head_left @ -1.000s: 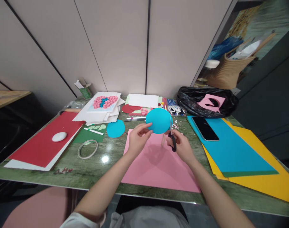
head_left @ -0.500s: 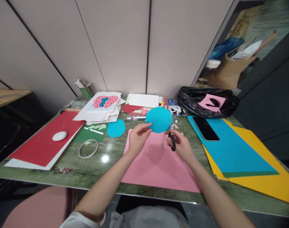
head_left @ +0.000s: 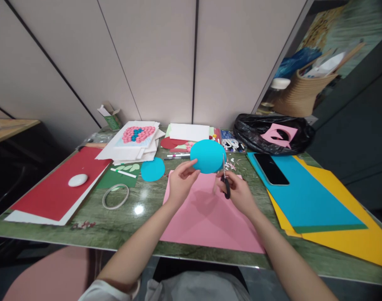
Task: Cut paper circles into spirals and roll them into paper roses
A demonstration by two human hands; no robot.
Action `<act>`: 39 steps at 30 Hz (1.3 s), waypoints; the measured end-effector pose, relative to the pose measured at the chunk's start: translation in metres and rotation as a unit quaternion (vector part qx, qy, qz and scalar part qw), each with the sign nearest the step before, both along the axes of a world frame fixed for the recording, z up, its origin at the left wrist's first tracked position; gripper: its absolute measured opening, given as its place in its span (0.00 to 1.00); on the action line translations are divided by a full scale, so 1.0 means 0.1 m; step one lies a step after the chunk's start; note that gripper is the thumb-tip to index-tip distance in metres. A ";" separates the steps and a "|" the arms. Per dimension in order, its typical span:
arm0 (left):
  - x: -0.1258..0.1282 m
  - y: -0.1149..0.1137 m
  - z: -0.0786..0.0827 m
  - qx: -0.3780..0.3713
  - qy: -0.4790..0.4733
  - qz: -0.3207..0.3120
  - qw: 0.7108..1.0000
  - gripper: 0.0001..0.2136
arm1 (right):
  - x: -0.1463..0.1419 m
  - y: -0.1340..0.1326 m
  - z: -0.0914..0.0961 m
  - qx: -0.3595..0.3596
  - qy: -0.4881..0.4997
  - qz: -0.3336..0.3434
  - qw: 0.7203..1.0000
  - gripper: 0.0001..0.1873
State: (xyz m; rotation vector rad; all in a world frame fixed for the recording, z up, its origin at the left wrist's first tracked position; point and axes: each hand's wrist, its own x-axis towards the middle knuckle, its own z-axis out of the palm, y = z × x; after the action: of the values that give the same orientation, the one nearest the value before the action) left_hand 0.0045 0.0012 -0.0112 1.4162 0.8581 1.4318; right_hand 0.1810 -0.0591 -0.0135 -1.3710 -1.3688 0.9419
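Observation:
My left hand (head_left: pixel 180 184) pinches the left edge of a turquoise paper circle (head_left: pixel 207 156) and holds it up above the table. My right hand (head_left: pixel 236 192) grips small black-handled scissors (head_left: pixel 225 179), blades pointing up at the circle's right edge. Both hands hover over a large pink sheet (head_left: pixel 210 213) lying flat on the green marble table (head_left: pixel 122 221). A second, smaller turquoise circle (head_left: pixel 152 169) lies on the table to the left.
Left: a red sheet (head_left: pixel 49 188) with a white oval object (head_left: pixel 77 180), a tape ring (head_left: pixel 115 196), white papers with pink pompoms (head_left: pixel 137 136). Right: turquoise sheet (head_left: pixel 306 196) on yellow sheets (head_left: pixel 350 225), a phone (head_left: pixel 271 169), a black bag (head_left: pixel 272 133).
Both hands, the circle and the scissors have shifted slightly left and up. Nothing else on the table has moved.

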 end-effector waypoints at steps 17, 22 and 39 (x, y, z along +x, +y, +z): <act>0.01 -0.01 0.02 0.004 -0.005 0.020 1.000 0.18 | -0.01 -0.01 -0.02 -0.009 -0.013 -0.001 1.000 0.16; 0.00 -0.02 0.01 0.007 -0.008 -0.006 1.000 0.18 | 0.00 0.00 0.01 -0.006 -0.004 0.006 1.000 0.15; 0.00 0.02 -0.03 0.064 -0.001 -0.023 0.998 0.18 | -0.01 -0.01 0.06 0.000 0.008 -0.001 1.000 0.12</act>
State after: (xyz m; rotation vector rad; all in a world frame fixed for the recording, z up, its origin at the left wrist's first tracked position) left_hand 0.0045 0.0035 -0.0144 1.5191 0.7389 1.4752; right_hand 0.1804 -0.0602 -0.0074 -1.3617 -1.3544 0.9491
